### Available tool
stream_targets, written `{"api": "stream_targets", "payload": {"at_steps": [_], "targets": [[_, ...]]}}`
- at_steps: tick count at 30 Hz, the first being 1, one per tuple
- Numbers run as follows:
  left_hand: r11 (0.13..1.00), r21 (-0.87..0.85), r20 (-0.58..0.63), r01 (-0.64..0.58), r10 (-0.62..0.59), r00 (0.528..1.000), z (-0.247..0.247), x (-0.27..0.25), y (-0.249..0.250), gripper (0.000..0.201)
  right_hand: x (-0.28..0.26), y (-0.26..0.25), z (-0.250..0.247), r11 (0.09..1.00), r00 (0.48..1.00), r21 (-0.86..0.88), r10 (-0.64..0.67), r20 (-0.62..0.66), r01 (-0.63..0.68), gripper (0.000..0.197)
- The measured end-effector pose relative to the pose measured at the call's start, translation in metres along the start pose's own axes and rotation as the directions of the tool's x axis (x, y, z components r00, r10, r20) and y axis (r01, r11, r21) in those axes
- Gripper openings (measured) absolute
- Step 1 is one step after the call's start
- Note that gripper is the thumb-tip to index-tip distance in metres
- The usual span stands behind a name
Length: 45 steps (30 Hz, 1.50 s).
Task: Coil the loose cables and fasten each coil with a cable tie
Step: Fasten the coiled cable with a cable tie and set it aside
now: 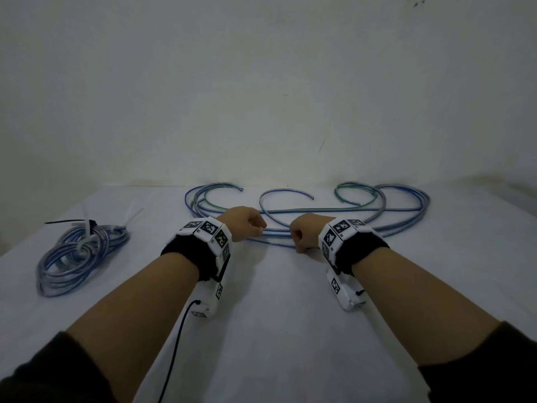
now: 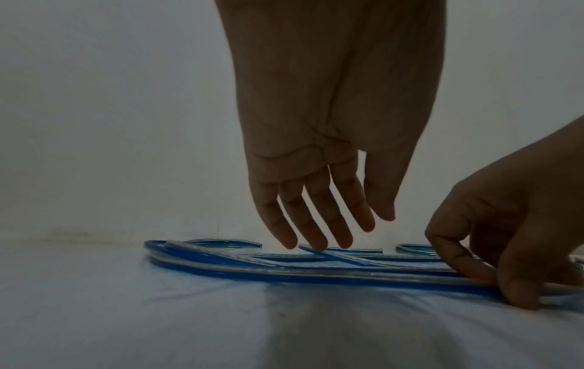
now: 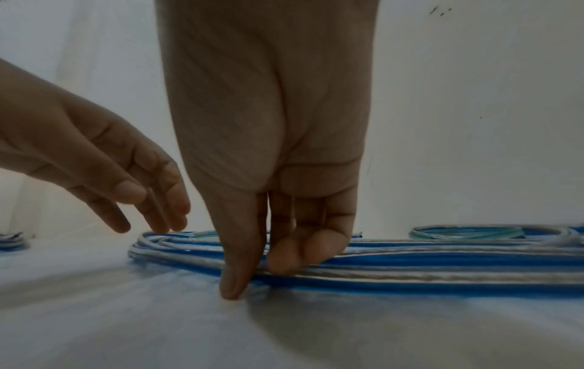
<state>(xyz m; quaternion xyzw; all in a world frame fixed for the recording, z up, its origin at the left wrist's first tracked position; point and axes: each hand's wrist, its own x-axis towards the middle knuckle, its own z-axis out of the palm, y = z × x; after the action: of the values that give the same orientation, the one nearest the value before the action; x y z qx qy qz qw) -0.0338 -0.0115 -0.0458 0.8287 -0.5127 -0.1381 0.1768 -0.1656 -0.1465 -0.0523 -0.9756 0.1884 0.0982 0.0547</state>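
Note:
Loose blue and clear cables [image 1: 343, 212] lie in wide loops across the far side of the white table [image 1: 276, 315]. My right hand [image 1: 295, 242] pinches the nearest strands between thumb and fingers, low on the cloth; the right wrist view shows this grip [image 3: 259, 274] on the cables [image 3: 442, 269]. My left hand [image 1: 260, 228] hovers just left of it with straight fingers [image 2: 319, 239] pointing down over the cables [image 2: 252, 267], holding nothing. A finished coil [image 1: 78, 257] lies at the left, bound with a white tie [image 1: 87, 237].
A black cable tie [image 1: 66, 221] and white ties [image 1: 133, 213] lie by the coil at the far left. A pale wall [image 1: 261, 97] rises right behind the loose cables. White cloth stretches between my forearms and the near edge.

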Motion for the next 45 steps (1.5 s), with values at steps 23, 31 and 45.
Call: {"api": "stream_targets", "payload": {"at_steps": [23,31,45], "targets": [[0.955,-0.05,-0.48,-0.291,0.232,0.846,-0.025,-0.011,0.028,0.02,-0.02,-0.004,-0.038,0.896,0.597,0.241,-0.033,-0.801,0.372,0.026],[0.936,-0.219,-0.338,-0.276,0.193,0.921,-0.028,-0.023,0.019,0.016,-0.036,0.009,-0.05,0.798,0.457,0.448,0.248,-0.854,0.404,0.018],[0.613,-0.715,-0.414,-0.336,0.017,0.91,-0.035,-0.03,0.05,0.031,-0.042,0.024,-0.044,0.808,0.608,0.555,0.345,-0.715,0.195,0.021]]}}
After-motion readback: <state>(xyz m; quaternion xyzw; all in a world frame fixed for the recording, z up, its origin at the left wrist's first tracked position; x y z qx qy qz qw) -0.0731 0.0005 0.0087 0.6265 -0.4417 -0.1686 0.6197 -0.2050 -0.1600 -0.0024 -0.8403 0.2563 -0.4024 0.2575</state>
